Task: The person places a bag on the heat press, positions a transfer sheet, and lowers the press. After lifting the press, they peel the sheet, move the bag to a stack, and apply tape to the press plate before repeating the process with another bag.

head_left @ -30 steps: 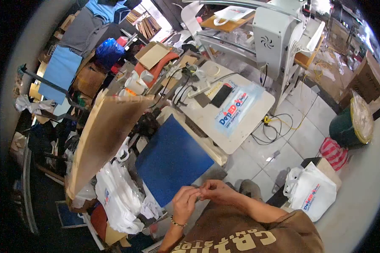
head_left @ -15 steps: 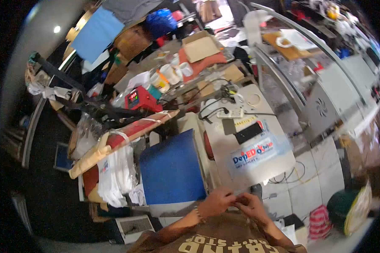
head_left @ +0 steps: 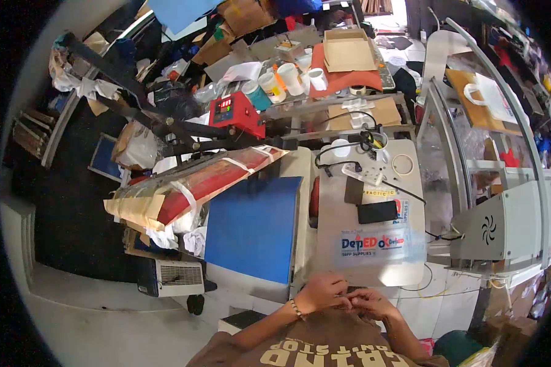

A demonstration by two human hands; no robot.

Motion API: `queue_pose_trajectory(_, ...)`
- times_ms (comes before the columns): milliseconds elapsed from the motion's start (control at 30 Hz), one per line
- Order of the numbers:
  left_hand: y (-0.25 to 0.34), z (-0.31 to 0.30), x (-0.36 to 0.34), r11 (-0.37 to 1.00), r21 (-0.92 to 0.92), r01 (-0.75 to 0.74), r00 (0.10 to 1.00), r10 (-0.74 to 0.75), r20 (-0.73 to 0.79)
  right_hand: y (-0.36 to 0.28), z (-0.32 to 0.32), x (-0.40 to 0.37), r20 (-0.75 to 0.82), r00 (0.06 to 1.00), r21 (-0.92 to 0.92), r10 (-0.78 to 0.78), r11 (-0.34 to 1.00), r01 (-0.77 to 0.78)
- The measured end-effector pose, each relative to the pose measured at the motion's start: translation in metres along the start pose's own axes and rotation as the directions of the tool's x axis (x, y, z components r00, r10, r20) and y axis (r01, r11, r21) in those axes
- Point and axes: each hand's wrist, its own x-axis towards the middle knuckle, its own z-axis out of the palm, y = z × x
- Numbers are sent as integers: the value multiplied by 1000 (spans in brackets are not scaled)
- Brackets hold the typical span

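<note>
Close in front of the brown shirt (head_left: 324,339), my left hand (head_left: 322,292) and my right hand (head_left: 373,304) meet with curled fingers pressed together. Whatever lies between the fingertips, if anything, is too small to make out. Just beyond them is the near edge of a pale table (head_left: 330,269). A printed transfer sheet (head_left: 373,246) lies on it, with a black phone (head_left: 377,212) above it. Left of the table is the flat blue pad (head_left: 251,229) of a heat press, whose red upper plate (head_left: 196,183) stands tilted up.
A red control box (head_left: 236,115) with a lit display stands behind the press. White mugs (head_left: 291,79) and a shallow cardboard box (head_left: 349,51) are at the back. A cable (head_left: 404,191) crosses the table; a grey machine (head_left: 502,223) stands at right.
The view has turned and levelled, so the table and press appear more upright. My hands stay together in front of the shirt, fingers still curled.
</note>
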Motion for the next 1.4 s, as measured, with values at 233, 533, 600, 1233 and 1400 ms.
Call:
queue_pose_trajectory(233,-5,18,-18,999,-4,54,996,-54,70,69,-69,-27,-238,970,-153,54,984,-92)
queue_pose_trajectory(533,-21,0,-59,984,108,145,973,-162,166,285,-217,-11,-713,552,-571,-432,815,-101)
queue_pose_trajectory(600,-21,3,-65,981,106,161,973,-176,152,286,-230,5,-838,490,-388,-240,894,-226)
queue_pose_trajectory(1233,-7,-3,-109,936,28,350,925,-350,146,292,-313,39,-701,538,-710,-469,530,-463)
queue_pose_trajectory(1400,-4,-8,-123,929,-8,371,925,-368,92,289,-318,22,-387,909,-904,-152,257,-342)
